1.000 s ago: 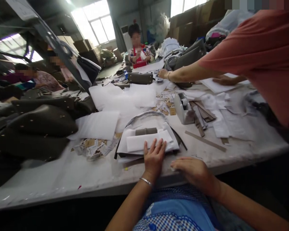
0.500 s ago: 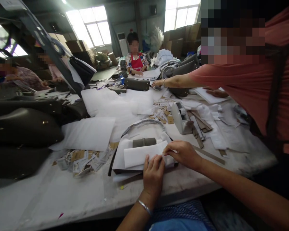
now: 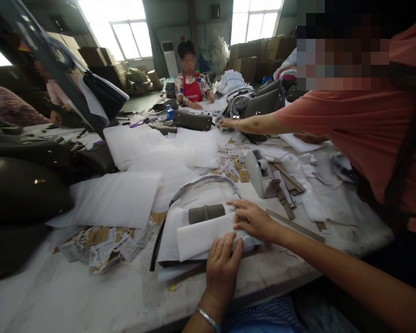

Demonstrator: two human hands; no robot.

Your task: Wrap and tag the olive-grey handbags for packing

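Note:
My left hand [image 3: 223, 267] lies flat with fingers together, pressing the near edge of a folded white foam sheet [image 3: 199, 235]. My right hand [image 3: 254, 220] rests on the sheet's right end, fingers curled down onto the foam. The sheet wraps a grey bag strap [image 3: 206, 213] whose curved handle [image 3: 208, 181] arcs behind it. All this lies on white paper on the worktable [image 3: 90, 296].
A tape dispenser [image 3: 260, 173] stands right of the handle. Dark bags [image 3: 24, 185] pile at the left, white foam sheets [image 3: 114, 196] and paper tags [image 3: 100, 243] between. A person in an orange shirt [image 3: 364, 125] reaches across from the right; another person [image 3: 190, 88] sits at the far end.
My right hand came up from the table's edge onto the right end of the foam sheet. My left hand slid back toward the sheet's near edge. The view has shifted closer.

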